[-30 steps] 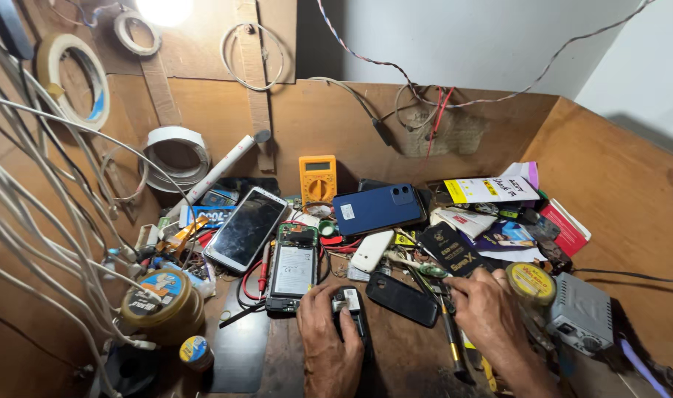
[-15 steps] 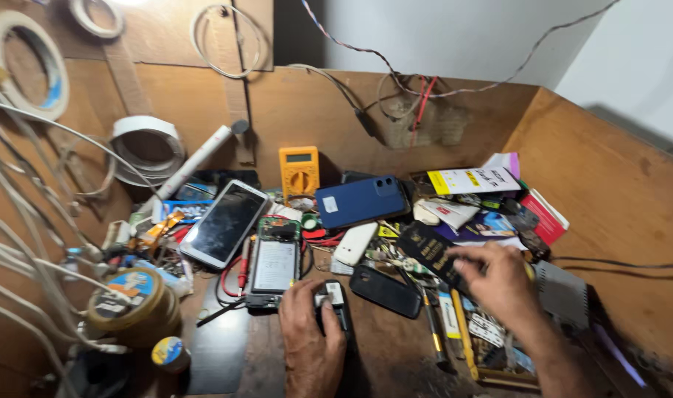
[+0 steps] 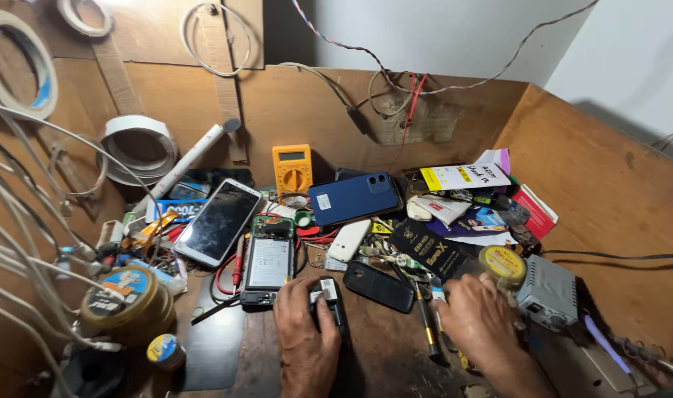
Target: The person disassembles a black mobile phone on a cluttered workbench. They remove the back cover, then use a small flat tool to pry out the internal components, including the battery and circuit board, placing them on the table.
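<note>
My left hand [image 3: 304,335] rests on a small black phone part [image 3: 327,298] at the front of the wooden bench, fingers curled over it. Just left of it lies an opened phone [image 3: 268,262] with its white battery showing. My right hand [image 3: 478,318] reaches among tools at the front right, beside a round yellow tin [image 3: 502,263] and a grey box-shaped unit [image 3: 548,292]; what its fingers hold is hidden. A black keypad phone [image 3: 380,285] lies between my hands.
A blue phone [image 3: 354,198], a white-framed smartphone [image 3: 218,221] and a yellow multimeter [image 3: 292,168] sit further back. A round brown jar [image 3: 125,298] stands at the left among white cables. Tape rolls [image 3: 136,144] hang on the left wall. Papers and packets [image 3: 469,199] crowd the right.
The view has shifted, so the bench sits higher and nearer. My right hand drew back from the black card toward the front right. My left hand stays on the small black part.
</note>
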